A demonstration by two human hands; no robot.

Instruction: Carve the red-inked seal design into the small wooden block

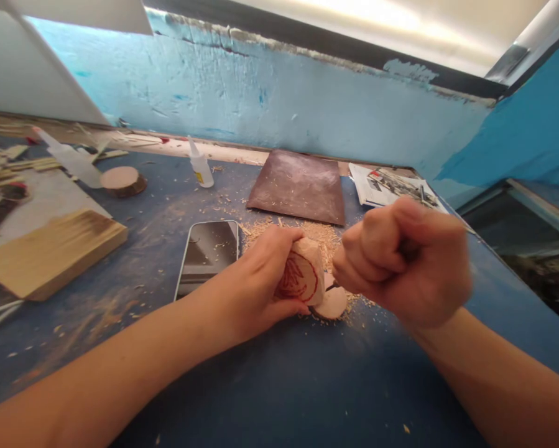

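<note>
My left hand [270,270] is closed around a pale wooden block [314,267] with a red outline and leaf-like red lines drawn on one face. To its right, my right hand [405,261] makes a fist, slightly blurred. A thin dark carving tool tip [331,286] pokes out of the fist toward the block; its handle is hidden, and I cannot tell whether the tip touches. Beneath the block lies a round wood slice [331,303] among wood shavings [323,235].
A phone [207,252] lies left of the block. Behind are brown sandpaper [300,186], a glue bottle [201,165], and papers with small tools [395,186] on top. At left are a wood board [55,252], another wood slice [123,180] and a translucent bottle [69,158].
</note>
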